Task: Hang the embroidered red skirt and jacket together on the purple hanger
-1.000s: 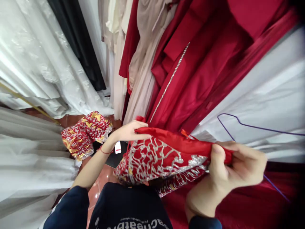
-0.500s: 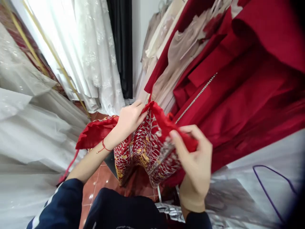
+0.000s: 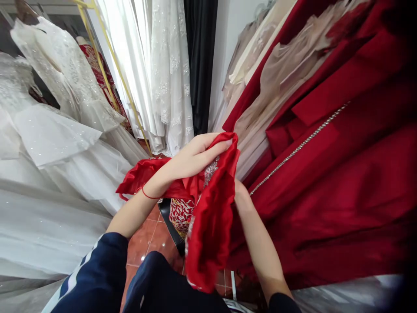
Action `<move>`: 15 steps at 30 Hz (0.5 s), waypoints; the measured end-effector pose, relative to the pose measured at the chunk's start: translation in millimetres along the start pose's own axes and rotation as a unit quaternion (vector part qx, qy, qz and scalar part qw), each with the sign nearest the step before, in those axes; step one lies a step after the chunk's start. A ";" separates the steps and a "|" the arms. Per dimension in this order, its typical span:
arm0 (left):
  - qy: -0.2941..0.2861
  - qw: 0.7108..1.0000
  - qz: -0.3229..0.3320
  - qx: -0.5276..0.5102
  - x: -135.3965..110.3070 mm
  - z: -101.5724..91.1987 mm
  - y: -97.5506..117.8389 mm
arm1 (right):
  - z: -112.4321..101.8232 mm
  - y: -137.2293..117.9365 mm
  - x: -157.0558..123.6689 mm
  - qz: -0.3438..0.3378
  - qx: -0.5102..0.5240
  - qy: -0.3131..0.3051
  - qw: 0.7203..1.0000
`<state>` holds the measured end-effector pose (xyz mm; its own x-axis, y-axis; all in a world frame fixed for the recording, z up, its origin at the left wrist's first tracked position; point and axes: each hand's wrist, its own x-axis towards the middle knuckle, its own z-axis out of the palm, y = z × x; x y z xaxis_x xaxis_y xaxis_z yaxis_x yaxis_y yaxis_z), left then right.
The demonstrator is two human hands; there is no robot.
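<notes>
A red embroidered garment (image 3: pixel 211 226) with silver and gold patterning hangs in front of me, its plain red lining turned outward along the near edge. My left hand (image 3: pixel 195 156) grips the top of it, thumb lying along the red fabric and the other fingers beneath or behind. Behind the right side of the cloth is my right hand (image 3: pixel 241 191); only the wrist and back of it show, and the fingers are hidden. Part of the garment spreads left under my left forearm, and its patterned outer side shows below.
White gowns (image 3: pixel 74 143) crowd the left beside a yellow metal rack (image 3: pixel 125 87). Long white dresses (image 3: pixel 169 78) and a black garment (image 3: pixel 201 65) hang ahead. Red dresses (image 3: pixel 342 187) and beige dresses (image 3: pixel 283 74) fill the right. Below is a reddish tiled floor (image 3: pixel 146 234).
My right hand has gone from pinching the garment's edge in front to behind the cloth. The red lining has folded over toward me, and my left hand has shifted right along the top.
</notes>
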<state>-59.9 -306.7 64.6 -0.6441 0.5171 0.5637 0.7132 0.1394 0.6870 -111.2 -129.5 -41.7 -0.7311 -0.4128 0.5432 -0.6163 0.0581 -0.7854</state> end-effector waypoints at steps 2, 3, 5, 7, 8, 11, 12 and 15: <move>0.013 0.999 -0.029 -0.021 0.6 -4.4 3.7 | 14.9 0.3 5.0 0.023 0.043 -0.011 0.999; 0.020 0.999 -0.034 -0.026 -1.2 -9.9 4.0 | 21.4 -1.2 5.7 0.030 0.059 0.016 0.998; 0.055 0.997 -0.034 -0.029 -9.9 -26.8 -2.2 | 30.1 -3.4 6.3 0.048 0.088 0.076 0.992; 0.134 0.990 -0.030 -0.036 -25.5 -48.7 -22.7 | 33.8 -0.7 8.7 0.057 0.096 0.114 0.987; 0.191 0.980 -0.028 -0.043 -35.5 -60.0 -39.5 | 34.9 2.9 11.4 0.060 0.093 0.119 0.987; 0.388 0.919 -0.037 -0.068 -70.9 -87.4 -111.9 | 39.3 19.2 26.5 0.066 0.082 0.117 0.988; 0.417 0.903 -0.057 -0.081 -83.3 -92.6 -139.7 | 42.0 25.1 34.2 0.064 0.080 0.117 0.988; 0.356 0.917 -0.128 -0.130 -116.6 -95.0 -216.5 | 54.3 40.7 66.1 0.059 0.080 0.117 0.988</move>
<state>-165.5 -477.4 -106.3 -0.8644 -0.1989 0.4618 0.4832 -0.0748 0.8723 -168.7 -203.8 -53.8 -0.8544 -0.1886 0.4842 -0.4824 -0.0586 -0.8740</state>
